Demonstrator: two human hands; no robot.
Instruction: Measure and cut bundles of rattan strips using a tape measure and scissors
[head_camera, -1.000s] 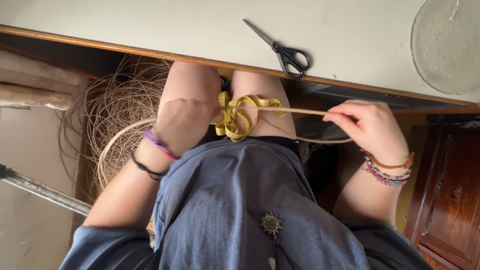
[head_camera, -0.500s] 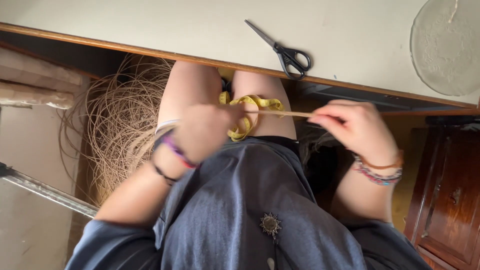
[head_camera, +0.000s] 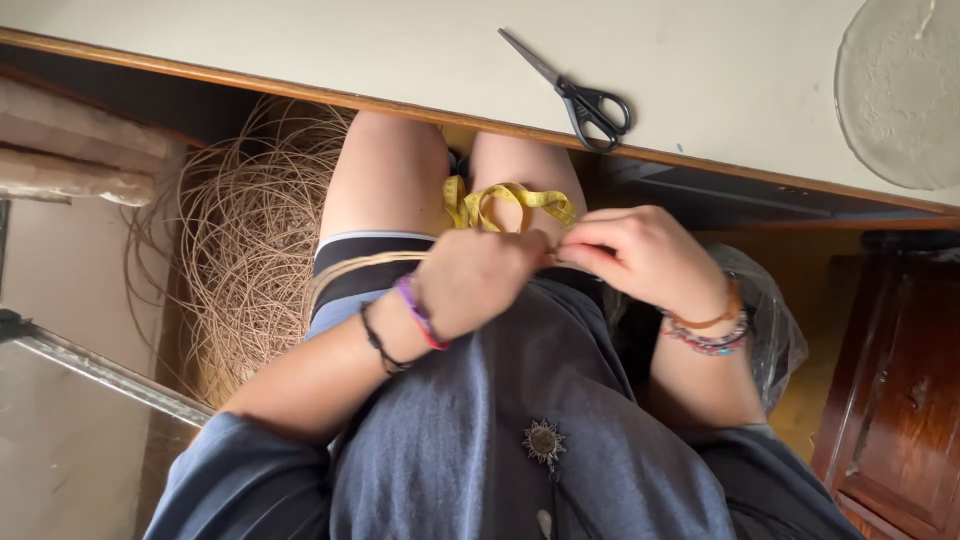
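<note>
Both hands, left hand (head_camera: 480, 280) and right hand (head_camera: 640, 255), pinch a thin cane strand (head_camera: 365, 265) together

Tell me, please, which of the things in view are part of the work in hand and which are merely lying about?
In use:
- left hand and right hand, meeting over the lap
- thin cane strand running to the hands
- yellow tape measure on the lap
- coil of cane by the knee

Lying about:
- black scissors on the table
- glass plate
- clear plastic bag
</note>
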